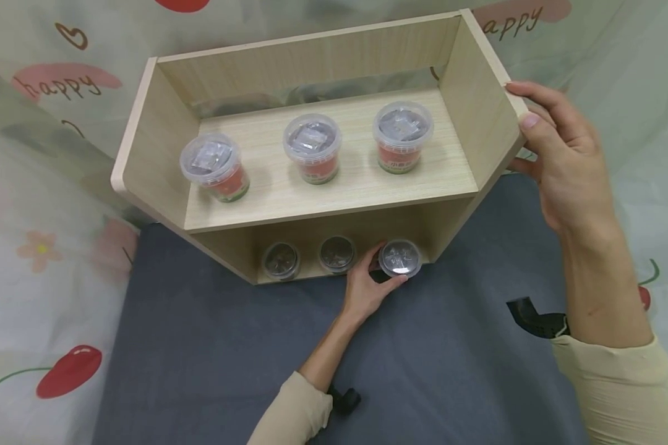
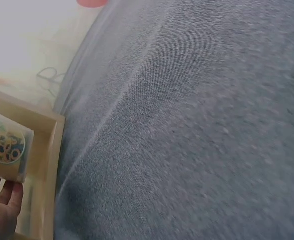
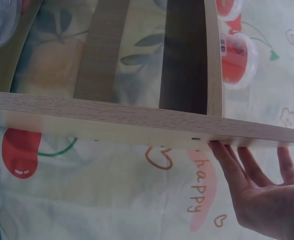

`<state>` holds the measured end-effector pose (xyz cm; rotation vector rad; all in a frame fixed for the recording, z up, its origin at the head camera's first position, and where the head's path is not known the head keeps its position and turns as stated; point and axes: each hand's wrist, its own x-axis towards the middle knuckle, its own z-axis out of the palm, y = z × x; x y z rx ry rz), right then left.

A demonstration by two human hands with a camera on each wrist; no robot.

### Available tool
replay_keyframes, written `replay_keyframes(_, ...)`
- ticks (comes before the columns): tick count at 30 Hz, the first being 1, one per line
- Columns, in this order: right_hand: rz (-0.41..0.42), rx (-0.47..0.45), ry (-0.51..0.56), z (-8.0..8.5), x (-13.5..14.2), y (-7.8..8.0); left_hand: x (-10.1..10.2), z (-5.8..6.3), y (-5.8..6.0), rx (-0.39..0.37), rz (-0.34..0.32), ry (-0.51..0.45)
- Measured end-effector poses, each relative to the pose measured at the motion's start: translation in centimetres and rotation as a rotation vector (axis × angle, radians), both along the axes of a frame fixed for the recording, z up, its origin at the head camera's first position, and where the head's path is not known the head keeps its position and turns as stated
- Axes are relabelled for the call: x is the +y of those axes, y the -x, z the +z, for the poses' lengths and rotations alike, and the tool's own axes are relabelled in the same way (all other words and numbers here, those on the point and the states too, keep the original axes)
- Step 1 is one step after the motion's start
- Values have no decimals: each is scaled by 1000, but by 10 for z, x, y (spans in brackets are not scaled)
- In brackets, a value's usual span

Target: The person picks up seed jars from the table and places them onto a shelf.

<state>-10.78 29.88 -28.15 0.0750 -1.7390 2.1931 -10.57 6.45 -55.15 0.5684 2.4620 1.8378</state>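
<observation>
A two-tier wooden shelf (image 1: pixel 267 210) stands on a dark blue-grey cloth. On its lower tier, at the right end, my left hand (image 1: pixel 362 289) holds a clear-lidded plastic tub (image 1: pixel 399 258) between thumb and fingers. In the left wrist view this tub (image 2: pixel 8 162) shows a yellowish side with a round print, fingers (image 2: pixel 7 194) at its base. My right hand (image 1: pixel 573 157) grips the shelf's right side panel (image 1: pixel 479 105), thumb at the front edge. The right wrist view has its fingertips (image 3: pixel 219 150) against the panel's outer face.
Three lidded tubs with red sides, a left one (image 1: pixel 231 182), a middle one (image 1: pixel 318 168) and a right one (image 1: pixel 399 157), stand on the upper tier. Two more tubs, one left (image 1: pixel 281 260) and one centre (image 1: pixel 336 254), share the lower tier. A printed curtain (image 1: pixel 39 198) hangs around.
</observation>
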Motion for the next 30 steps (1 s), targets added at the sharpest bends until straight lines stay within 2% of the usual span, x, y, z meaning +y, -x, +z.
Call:
replay_keyframes(4, -4, -5, -3, 1, 0, 0, 7, 0, 3, -12, 7, -10)
replay_keyframes(11, 2, 2, 3, 0, 1, 0, 17, -1, 5, -37, 9, -112)
replay_keyframes(19, 7, 11, 20, 0, 1, 0, 24, -7, 8, -74, 37, -166)
replay_keyframes(26, 16, 26, 32, 0, 0, 1, 24, 32, 1, -74, 40, -189)
replay_keyframes(30, 13, 24, 30, 0, -1, 1, 26, 30, 4, -76, 25, -208)
